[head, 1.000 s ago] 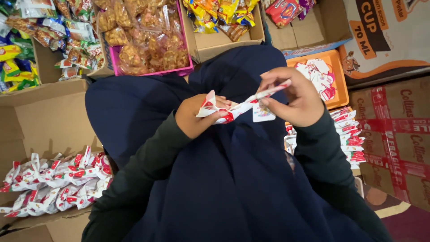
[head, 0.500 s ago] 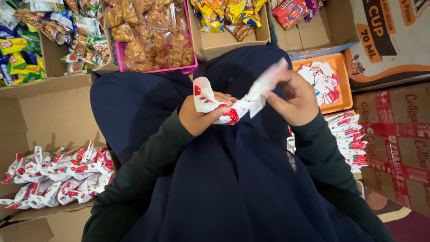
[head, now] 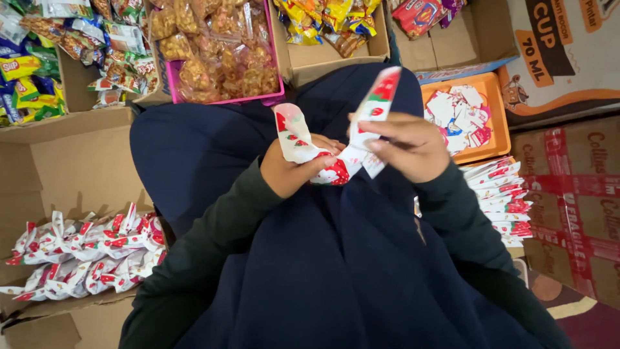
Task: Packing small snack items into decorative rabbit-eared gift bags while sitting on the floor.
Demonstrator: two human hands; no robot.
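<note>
While only the head view is on offer, here's the rundown from it:

strip: the white plastic sachet strip with red strawberry print (head: 336, 152) sits dead centre over the lap, bent into a rough V between both hands
long axis: one arm of the strip runs up toward 1 o'clock, the other curls up toward 11 o'clock
left hand: left hand (head: 294, 171) is closed around the low bend of the strip, thumb on top, pretty much the anchor
right hand: right hand (head: 410, 145) pinches the 1 o'clock arm just below its red tip, fingers curled over it
nearer hand: both are touching it; the left one holds the middle, the right one holds the free end
lap: dark navy cloth skirt (head: 361, 271) under everything
9 o'clock low: open brown cardboard box (head: 71, 168) with a heap of matching red and white sachet bundles (head: 84, 255)
3 o'clock: flat stack of the same red and white sachets (head: 507, 203) lying beside the knee
2 o'clock: orange plastic tray (head: 500, 119) holding small white and red paper tags (head: 462, 113)
12 o'clock: pink plastic crate (head: 226, 100) full of clear bags of brown fried snacks (head: 219, 52)
11 o'clock: green, yellow and blue snack packets (head: 39, 64), loosely piled
far right: brown cartons with red tape (head: 575, 200), print too skewed to bother with
</note>
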